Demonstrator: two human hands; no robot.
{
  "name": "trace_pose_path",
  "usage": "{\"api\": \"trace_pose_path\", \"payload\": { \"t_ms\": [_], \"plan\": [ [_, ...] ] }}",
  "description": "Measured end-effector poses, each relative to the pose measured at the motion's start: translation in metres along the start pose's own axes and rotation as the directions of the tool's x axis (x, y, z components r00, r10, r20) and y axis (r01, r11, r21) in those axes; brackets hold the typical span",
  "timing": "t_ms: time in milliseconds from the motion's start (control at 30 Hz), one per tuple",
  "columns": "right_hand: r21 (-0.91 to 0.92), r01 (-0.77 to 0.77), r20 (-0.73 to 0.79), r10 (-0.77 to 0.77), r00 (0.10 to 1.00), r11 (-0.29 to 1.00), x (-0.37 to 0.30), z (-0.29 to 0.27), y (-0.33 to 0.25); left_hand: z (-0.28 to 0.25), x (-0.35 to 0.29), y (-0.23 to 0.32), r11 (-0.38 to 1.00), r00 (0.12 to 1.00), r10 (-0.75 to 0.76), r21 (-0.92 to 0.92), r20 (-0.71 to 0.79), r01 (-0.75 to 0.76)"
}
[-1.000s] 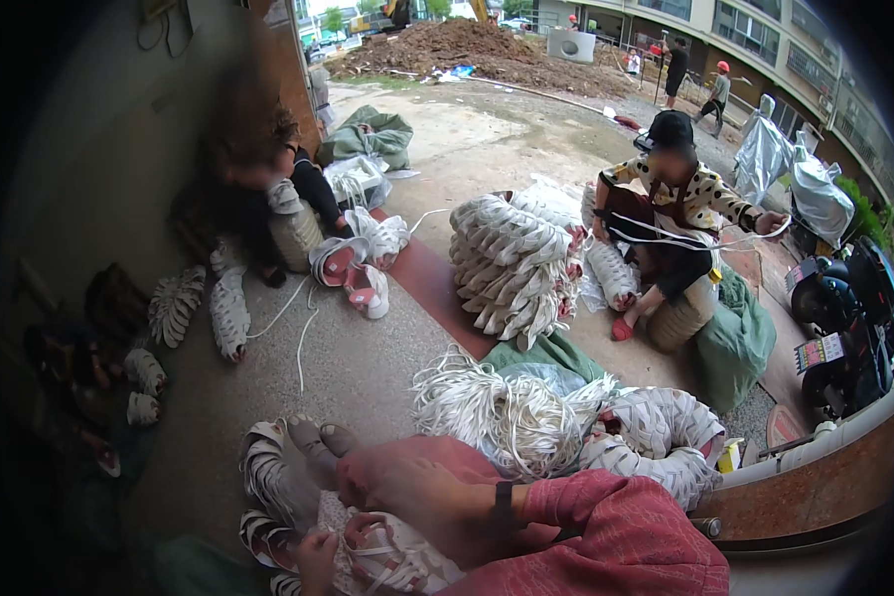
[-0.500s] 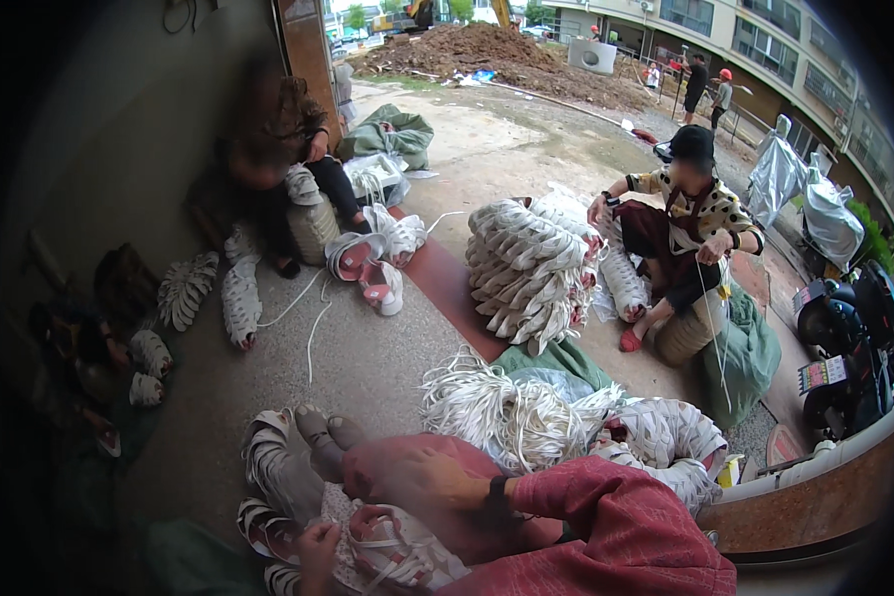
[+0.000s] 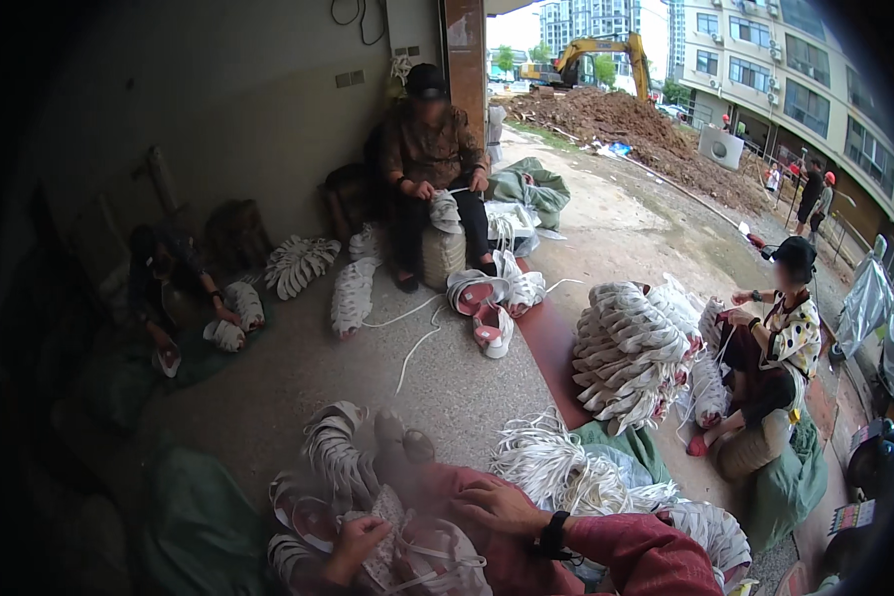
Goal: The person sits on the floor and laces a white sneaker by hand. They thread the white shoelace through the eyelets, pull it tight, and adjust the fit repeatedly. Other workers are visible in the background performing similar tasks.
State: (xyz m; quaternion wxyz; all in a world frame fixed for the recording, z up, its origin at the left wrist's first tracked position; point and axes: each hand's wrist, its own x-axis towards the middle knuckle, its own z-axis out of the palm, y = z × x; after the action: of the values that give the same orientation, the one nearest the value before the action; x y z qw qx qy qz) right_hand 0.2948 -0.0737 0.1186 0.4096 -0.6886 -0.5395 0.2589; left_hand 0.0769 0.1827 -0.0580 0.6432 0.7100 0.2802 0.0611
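My left hand (image 3: pixel 363 543) is at the lower middle, fingers curled together beside dotted pale cloth (image 3: pixel 383 512); whatever is between them is too small to make out. A white strappy shoe upper (image 3: pixel 442 564) lies in my lap just right of that hand, partly cut off by the lower edge. Over my red-clothed leg, my right hand (image 3: pixel 502 509) has its fingers stretched out and holds nothing. To the left of my lap stand nested rows of white shoe uppers (image 3: pixel 338 452), some with pink insoles.
A bundle of white straps (image 3: pixel 551 462) lies beyond my right arm. Farther off is a tall pile of white uppers (image 3: pixel 626 353). Three people sit working around me, one near green sacking (image 3: pixel 790 487). Loose white uppers (image 3: pixel 492 328) lie on the floor ahead.
The view has swung left and upward, so the scene sits farther right and lower. My right hand, blurred before, now shows sharply with fingers extended. The person at right has brought both hands closer together.
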Motion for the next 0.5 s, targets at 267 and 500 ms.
{"api": "trace_pose_path", "payload": {
  "t_ms": [267,500],
  "plan": [
    [0.113,-0.101,-0.064,0.108,0.992,0.988,0.001,0.015,0.006,-0.002,0.001,-0.009,0.999,1.000,0.009,0.036,-0.020,-0.008],
    [0.110,-0.084,-0.072,0.092,0.993,0.990,0.003,0.043,0.072,-0.006,0.003,-0.018,0.995,1.000,0.028,0.092,-0.002,-0.028]
  ]
}}
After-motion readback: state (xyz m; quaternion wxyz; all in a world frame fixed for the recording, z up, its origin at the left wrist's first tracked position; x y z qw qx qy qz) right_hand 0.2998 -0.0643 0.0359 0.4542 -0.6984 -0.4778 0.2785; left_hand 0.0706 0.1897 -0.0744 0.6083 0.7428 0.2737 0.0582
